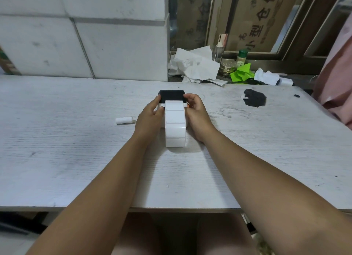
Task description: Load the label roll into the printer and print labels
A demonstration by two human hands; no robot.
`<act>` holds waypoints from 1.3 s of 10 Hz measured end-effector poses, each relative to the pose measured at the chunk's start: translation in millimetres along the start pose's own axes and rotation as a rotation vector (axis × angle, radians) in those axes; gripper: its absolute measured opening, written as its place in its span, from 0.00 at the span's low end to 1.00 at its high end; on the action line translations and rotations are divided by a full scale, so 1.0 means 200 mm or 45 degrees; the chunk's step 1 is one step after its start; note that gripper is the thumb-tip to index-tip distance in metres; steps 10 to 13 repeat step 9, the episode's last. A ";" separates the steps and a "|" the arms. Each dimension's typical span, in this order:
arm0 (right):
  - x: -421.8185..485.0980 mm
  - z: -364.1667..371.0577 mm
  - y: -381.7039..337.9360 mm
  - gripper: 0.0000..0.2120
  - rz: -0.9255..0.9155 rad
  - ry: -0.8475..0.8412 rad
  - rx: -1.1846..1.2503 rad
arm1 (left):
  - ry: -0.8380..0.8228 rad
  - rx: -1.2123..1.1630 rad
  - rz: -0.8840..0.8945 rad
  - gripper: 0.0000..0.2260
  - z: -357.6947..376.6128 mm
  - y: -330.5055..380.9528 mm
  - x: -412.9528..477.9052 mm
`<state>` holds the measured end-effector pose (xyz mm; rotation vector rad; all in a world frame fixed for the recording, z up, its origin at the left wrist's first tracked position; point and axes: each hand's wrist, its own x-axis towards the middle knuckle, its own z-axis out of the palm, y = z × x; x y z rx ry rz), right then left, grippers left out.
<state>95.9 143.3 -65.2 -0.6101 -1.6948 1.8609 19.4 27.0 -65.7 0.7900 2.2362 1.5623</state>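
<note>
A small label printer (171, 95) with a black lid and white body sits at the middle of the white table (76, 140). A white label roll (175, 125) stands on edge just in front of it, its strip running up into the printer's mouth. My left hand (150, 114) grips the printer's left side, thumb touching the roll's left face. My right hand (196, 110) holds the printer's right side, fingertips on the black lid's corner. An orange part (188, 106) peeks out beside the right fingers. The printer's lower body is hidden by the roll and hands.
A small white core or tube (124, 120) lies left of my left hand. A black stain (255, 99) marks the table at the right. Crumpled paper (194, 64), green scraps (242, 73), jars and a bottle crowd the back ledge. A pink cloth (337, 79) hangs at the right edge.
</note>
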 end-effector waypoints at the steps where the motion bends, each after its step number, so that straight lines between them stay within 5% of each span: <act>1: 0.00 0.00 0.00 0.19 0.017 0.024 0.013 | 0.007 -0.008 0.000 0.20 0.00 0.00 0.00; 4: -0.03 -0.02 -0.05 0.04 0.044 0.311 0.337 | 0.051 -0.071 0.138 0.15 -0.02 0.05 -0.07; 8: -0.16 0.01 -0.09 0.10 -0.090 0.614 0.140 | 0.013 -0.073 0.217 0.10 -0.02 0.05 -0.06; 13: -0.22 0.02 -0.20 0.12 -0.196 0.589 0.284 | 0.075 -0.114 0.236 0.10 -0.02 0.04 -0.05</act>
